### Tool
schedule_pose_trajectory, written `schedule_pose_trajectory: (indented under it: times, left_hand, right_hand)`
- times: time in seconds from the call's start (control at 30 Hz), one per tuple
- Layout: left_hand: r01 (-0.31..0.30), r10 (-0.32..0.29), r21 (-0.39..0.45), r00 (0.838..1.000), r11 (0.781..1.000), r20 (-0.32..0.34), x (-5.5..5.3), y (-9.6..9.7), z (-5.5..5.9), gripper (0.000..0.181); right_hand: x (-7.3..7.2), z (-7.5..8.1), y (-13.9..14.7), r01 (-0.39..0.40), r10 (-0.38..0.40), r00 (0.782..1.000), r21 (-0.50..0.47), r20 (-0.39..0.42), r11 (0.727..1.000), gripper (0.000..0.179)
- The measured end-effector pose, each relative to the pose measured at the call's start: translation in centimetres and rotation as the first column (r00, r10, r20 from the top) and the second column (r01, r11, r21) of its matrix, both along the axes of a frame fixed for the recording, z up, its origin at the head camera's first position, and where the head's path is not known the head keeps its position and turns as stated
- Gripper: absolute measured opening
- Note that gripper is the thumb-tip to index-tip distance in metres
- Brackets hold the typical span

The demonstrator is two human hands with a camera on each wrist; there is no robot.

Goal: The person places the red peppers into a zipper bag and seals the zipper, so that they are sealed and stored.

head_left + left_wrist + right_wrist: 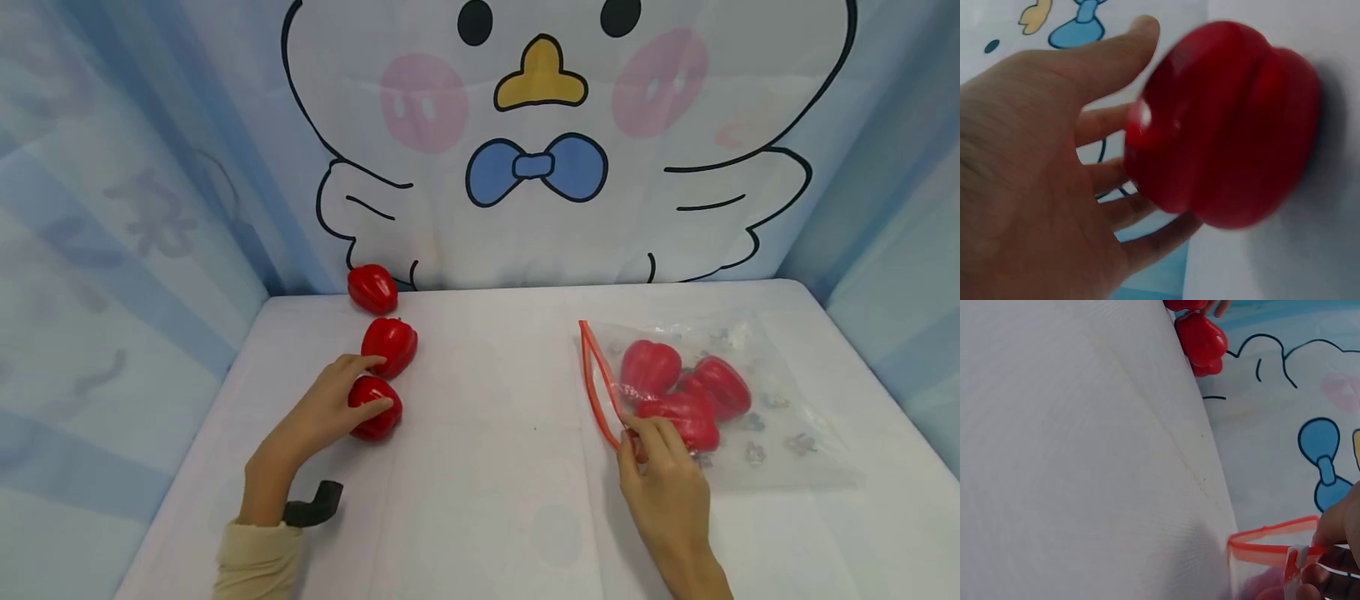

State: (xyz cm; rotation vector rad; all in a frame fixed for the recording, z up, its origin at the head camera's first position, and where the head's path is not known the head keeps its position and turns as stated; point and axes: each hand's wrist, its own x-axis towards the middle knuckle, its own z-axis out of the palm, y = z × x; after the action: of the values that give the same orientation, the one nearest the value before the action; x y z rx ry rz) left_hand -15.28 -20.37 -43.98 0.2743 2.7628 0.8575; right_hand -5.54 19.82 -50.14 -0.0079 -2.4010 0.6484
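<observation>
Red, glossy and blocky, the nearest bell pepper of a loose row is lying well to the left of a clear plastic bag with greyish prints. The left hand is spanning this pepper with its fingers fairly straight and its thumb spread; whether they are pressing on it cannot be told. The right hand is pinching the bag by its orange-red zip strip, and three more red peppers are lying inside the bag. For a sure hold, the left thumb and fingers should be closing on opposite flanks of the pepper, without nudging the middle pepper, also left of the bag. The right hand should be pinching lightly, so that the bag's mouth is not being pressed flat.
</observation>
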Motion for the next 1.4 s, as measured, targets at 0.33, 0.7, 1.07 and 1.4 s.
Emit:
schedule_pose_trajectory:
  times: [0.33,0.7,1.07,1.4]
  left_hand:
    - [0.042,-0.046,0.122,0.998,0.992,0.038,0.0,-2.3,-0.9,0.075]
    - [0.059,-0.1,0.265,0.984,0.963,0.146,-0.3,-4.3,-2.2,0.074]
    - [0.01,-0.1,0.338,0.963,0.941,0.251,-0.7,-5.3,-2.9,0.072]
    - [0.01,-0.101,0.368,0.968,0.93,0.23,-1.0,-5.4,-3.5,0.071]
  right_hand:
    - [-0.2,0.1,0.1,0.006,-0.006,1.0,0.001,0.017,1.0,0.031]
    - [-0.1,0.3,0.0,0.014,-0.014,0.999,0.006,0.036,1.0,0.032]
    - [0.0,0.3,0.0,0.009,-0.008,0.999,-0.009,0.031,1.0,0.031]
    - [0.0,0.1,-0.2,0.01,-0.009,0.999,-0.005,0.04,1.0,0.03]
